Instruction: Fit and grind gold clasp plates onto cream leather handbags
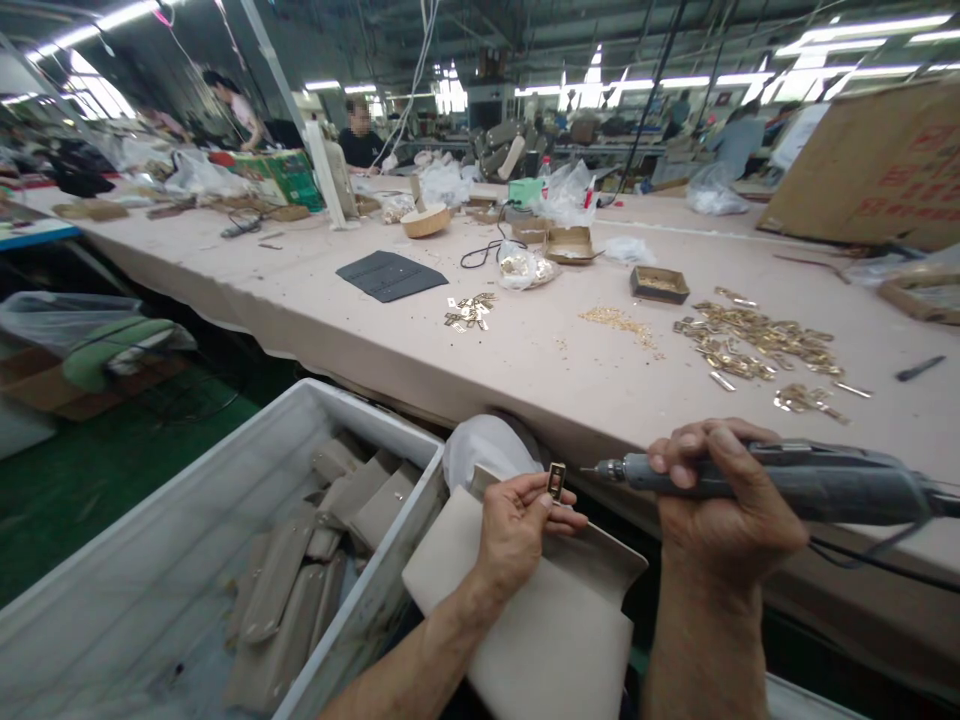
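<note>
My left hand (517, 530) pinches a small gold rectangular metal fitting (555, 481) between thumb and fingers. Under that hand lies a beige bag piece (555, 630) with an open flap, resting across my lap. My right hand (731, 490) is wrapped around a grey electric screwdriver (817, 482), held level. Its thin bit points left toward the fitting, with a gap between them. A cord trails from the tool's right end. On the table beyond lie a heap of gold metal fittings (757, 340) and a scatter of tiny gold pieces (619, 322).
At my left stands a white plastic bin (375, 605) with several beige bag pieces inside. The table (525, 350) carries a dark flat sheet (390, 275), a small black box (659, 284) and a tape roll (426, 220). A large cardboard box (870, 170) leans at the right. People work farther back.
</note>
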A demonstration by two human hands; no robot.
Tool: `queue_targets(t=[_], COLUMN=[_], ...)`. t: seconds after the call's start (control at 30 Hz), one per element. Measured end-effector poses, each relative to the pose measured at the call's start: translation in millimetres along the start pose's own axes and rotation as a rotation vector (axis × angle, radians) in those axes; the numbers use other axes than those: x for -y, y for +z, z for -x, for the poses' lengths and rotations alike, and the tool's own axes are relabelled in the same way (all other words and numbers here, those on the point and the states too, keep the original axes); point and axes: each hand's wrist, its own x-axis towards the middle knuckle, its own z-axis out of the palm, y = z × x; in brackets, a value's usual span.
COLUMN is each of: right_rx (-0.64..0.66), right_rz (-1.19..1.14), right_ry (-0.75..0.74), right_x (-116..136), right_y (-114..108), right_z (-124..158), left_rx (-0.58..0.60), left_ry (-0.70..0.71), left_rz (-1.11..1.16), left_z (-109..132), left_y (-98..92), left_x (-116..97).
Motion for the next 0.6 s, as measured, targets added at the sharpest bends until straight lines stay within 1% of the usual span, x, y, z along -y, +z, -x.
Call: queue_targets(t=[0.1,0.17,0.27,0.33,0.4,0.47,0.53,0.6], right_rx=[0.013,0.027,0.015,-0.01,-0.047,-0.131,-0.255,-0.324], right_rz=[0.006,-0.003,-0.058,-0.103,-0.135,-0.155,-0.167,-0.176], right_ry=[-0.023,-0.006,0.044,0.067,0.094,0.152,0.266,0.334], right_x=[3,3,-5,-17,-35,-57,-79,-101], right_y=[0,0,1,2,3,4,5,7], right_z=[-3,-9,-32,-59,-96,-138,-180,-217], left_rx=[-0.015,-0.031,-0.044,-0.033,-0.03,-0.042,-0.057,-0.065], left_ry=[-0.005,-0.02,-0.02,-0.004,0.005,0.003,-0.004,-0.019], left_rz=[-0.018,-0.033,-0.047,-0.06,-0.083,-0.098,-0.093,-0.084], left_z=[-1,-1,-4,-6,-7,-8,-8,-9], left_y=[2.0,3.4,3.6,2.9,2.6,3.1,3.8,4.0], left_x=[-2,-3,-1,1,3,2,0,-2])
